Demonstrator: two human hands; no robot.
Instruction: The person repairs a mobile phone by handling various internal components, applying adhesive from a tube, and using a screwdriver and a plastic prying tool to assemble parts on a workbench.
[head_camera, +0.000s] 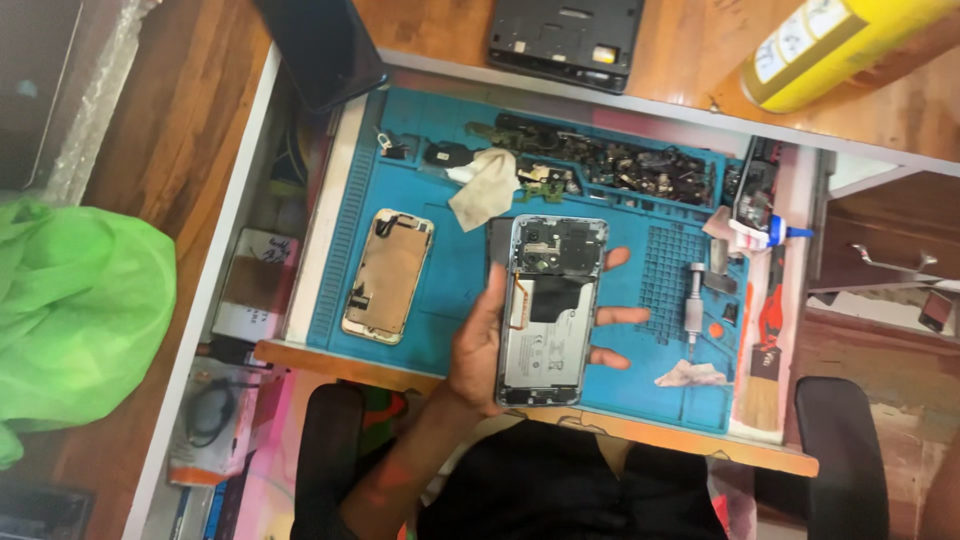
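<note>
Left hand (480, 345) cradling opened phone (550, 310) over blue mat (450, 270), fingers wrapped around edges; right hand unseen. Best kept level. Second phone (388, 275) at 9 o'clock.

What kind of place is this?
Probably a phone repair bench. A left hand holds an opened phone over a blue mat, with a parts pile and another phone nearby.

On view are one hand (478, 345), two opened phones (552, 310), one blue mat (450, 290), one cloth (485, 187), one yellow can (835, 50) and one green bag (75, 315).
</note>
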